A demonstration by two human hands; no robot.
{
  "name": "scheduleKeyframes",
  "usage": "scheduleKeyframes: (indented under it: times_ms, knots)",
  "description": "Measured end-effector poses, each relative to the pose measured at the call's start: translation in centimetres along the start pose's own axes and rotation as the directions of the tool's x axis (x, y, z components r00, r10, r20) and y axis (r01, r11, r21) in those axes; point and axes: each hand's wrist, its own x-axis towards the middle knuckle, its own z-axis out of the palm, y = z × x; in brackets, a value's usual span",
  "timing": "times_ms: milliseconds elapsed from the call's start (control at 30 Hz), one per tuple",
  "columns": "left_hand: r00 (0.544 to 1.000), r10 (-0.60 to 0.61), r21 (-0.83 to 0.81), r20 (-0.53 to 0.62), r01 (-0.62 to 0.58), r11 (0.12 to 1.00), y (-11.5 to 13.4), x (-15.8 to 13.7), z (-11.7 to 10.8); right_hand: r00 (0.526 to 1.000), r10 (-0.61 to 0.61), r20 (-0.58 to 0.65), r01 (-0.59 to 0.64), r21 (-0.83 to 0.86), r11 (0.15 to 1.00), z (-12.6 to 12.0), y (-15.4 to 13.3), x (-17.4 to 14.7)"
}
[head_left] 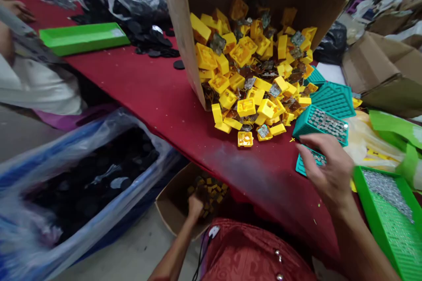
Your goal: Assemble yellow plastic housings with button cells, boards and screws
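My left hand (pixel 196 205) reaches down into a cardboard box (pixel 168 204) below the table edge, over small yellow plastic cases (pixel 216 195). Its fingers are dark and blurred, so what they hold cannot be made out. My right hand (pixel 329 169) hovers over a small teal tray (pixel 301 167) holding round silver pieces. Its thumb and forefinger are apart, with nothing seen between them. Just behind it stands a deeper teal tray (pixel 303 125) with rows of silver discs. Yellow cases with wires and small metal plates (pixel 245 107) spill from a large tipped cardboard box (pixel 178 22).
A red cloth (pixel 148 92) covers the table. At right lies a green tray (pixel 389 228) of small metal parts. Black discs (pixel 151 39) lie by a green tray (pixel 85 37). A lined bin (pixel 20 228) of black pieces stands left, near another person's hand (pixel 16 9).
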Motion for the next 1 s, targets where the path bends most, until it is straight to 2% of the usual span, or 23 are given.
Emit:
scheduleKeyframes:
  times_ms: [67, 133, 200, 233, 267, 300, 333, 367, 433, 467, 500, 567, 633, 700, 767, 867, 1000]
  knots:
    - [0.985, -0.092, -0.092, -0.145, 0.079, 0.993, -1.0, 0.8, -1.6, 0.999, -0.046, -0.01, 0.045, -0.08, 0.996, 3.7, 1.1, 2.0]
    - [0.947, -0.15, -0.2, -0.283, 0.095, 0.975, -0.4, 1.9, -3.8, 0.998, -0.044, 0.052, 0.052, -0.151, 0.987, 7.0, 1.9, 3.5]
    - [0.906, -0.115, -0.282, -0.408, -0.005, 0.959, 2.0, 3.5, -6.0, 0.989, 0.033, 0.143, 0.001, -0.23, 0.973, 9.3, 2.1, 4.6]
    - [0.867, -0.05, -0.345, -0.495, -0.144, 0.927, 3.8, 4.4, -6.9, 0.982, 0.071, 0.175, -0.023, -0.262, 0.965, 10.1, 2.0, 5.0]
    - [0.807, 0.054, -0.332, -0.588, -0.301, 0.894, 5.9, 5.5, -7.6, 0.975, 0.104, 0.196, -0.045, -0.283, 0.958, 10.6, 2.0, 5.2]
    - [0.787, 0.186, -0.268, -0.588, -0.407, 0.873, 8.0, 6.7, -8.1, 0.971, 0.123, 0.205, -0.06, -0.289, 0.955, 10.9, 2.0, 5.4]
    - [0.773, 0.332, -0.175, -0.541, -0.489, 0.855, 10.1, 8.0, -8.4, 0.97, 0.128, 0.205, -0.067, -0.279, 0.958, 11.1, 2.1, 5.4]
    - [0.735, 0.456, -0.068, -0.502, -0.559, 0.826, 12.0, 9.4, -8.4, 0.973, 0.12, 0.195, -0.069, -0.253, 0.965, 11.0, 2.3, 5.4]
    - [0.672, 0.638, 0.106, -0.375, -0.653, 0.75, 15.0, 12.3, -7.7, 0.987, 0.077, 0.142, -0.054, -0.16, 0.986, 10.7, 3.0, 5.2]
    - [0.659, 0.69, 0.161, -0.298, -0.678, 0.717, 16.1, 13.8, -7.2, 0.993, 0.048, 0.106, -0.038, -0.094, 0.995, 10.4, 3.4, 5.0]
    - [0.659, 0.716, 0.208, -0.228, -0.686, 0.697, 17.0, 15.1, -6.6, 0.997, 0.021, 0.068, -0.019, -0.029, 0.999, 10.1, 3.9, 4.9]
    - [0.698, 0.703, 0.293, -0.136, -0.649, 0.702, 18.1, 17.3, -5.6, 1.0, -0.014, 0.013, 0.013, 0.066, 0.998, 9.6, 4.6, 4.5]
    - [0.732, 0.674, 0.339, -0.101, -0.611, 0.715, 18.9, 18.7, -5.0, 1.0, -0.023, -0.006, 0.024, 0.094, 0.995, 9.4, 5.0, 4.3]
    - [0.741, 0.663, 0.345, -0.11, -0.597, 0.724, 19.2, 19.4, -4.9, 1.0, -0.02, -0.013, 0.021, 0.086, 0.996, 9.5, 5.1, 4.5]
    - [0.722, 0.68, 0.313, -0.127, -0.622, 0.718, 19.2, 19.8, -5.1, 1.0, -0.022, -0.007, 0.022, 0.068, 0.997, 9.8, 4.9, 5.1]
    - [0.653, 0.74, 0.231, -0.159, -0.704, 0.671, 18.5, 19.7, -5.7, 0.999, -0.03, 0.031, 0.029, 0.017, 0.999, 10.7, 4.2, 7.2]
    - [0.575, 0.785, 0.156, -0.23, -0.775, 0.613, 17.1, 19.3, -6.4, 0.985, -0.051, 0.166, 0.063, -0.07, 0.996, 11.9, 3.2, 11.2]
